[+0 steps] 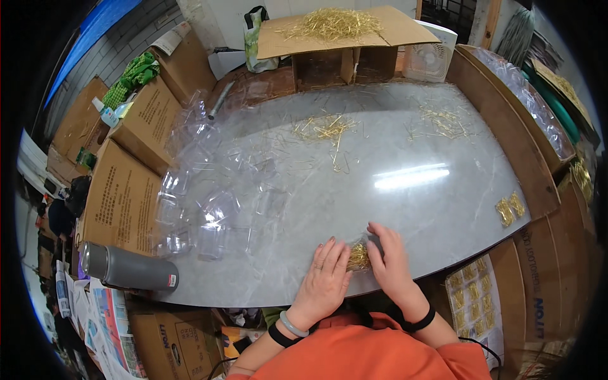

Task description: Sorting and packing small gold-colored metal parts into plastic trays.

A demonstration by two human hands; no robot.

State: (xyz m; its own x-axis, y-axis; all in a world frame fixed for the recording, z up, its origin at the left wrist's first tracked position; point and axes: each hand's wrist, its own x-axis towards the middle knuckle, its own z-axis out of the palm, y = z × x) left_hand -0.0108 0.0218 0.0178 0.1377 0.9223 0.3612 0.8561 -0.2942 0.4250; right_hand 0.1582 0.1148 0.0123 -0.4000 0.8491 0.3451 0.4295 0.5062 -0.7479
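Observation:
Near the table's front edge, a small clear plastic box [360,243] packed with thin gold metal pins [358,257] sits between my two hands. My left hand [324,273] presses its left side, fingers close together and pointing away from me. My right hand [394,258] holds the other side, the thumb along the pins and the fingers curved round the far end. My fingers partly hide the box, and I cannot tell whether it has a lid on. Farther back lie a loose scatter of gold pins [326,128] and a second one [443,120] to the right.
Several clear plastic boxes [218,212] crowd the table's left side. A grey bottle [136,269] lies at the front left. Filled packs [505,212] rest at the right edge. Cardboard [272,39] at the back bears a pin heap [335,24]. Below right is a tray of packs [472,291].

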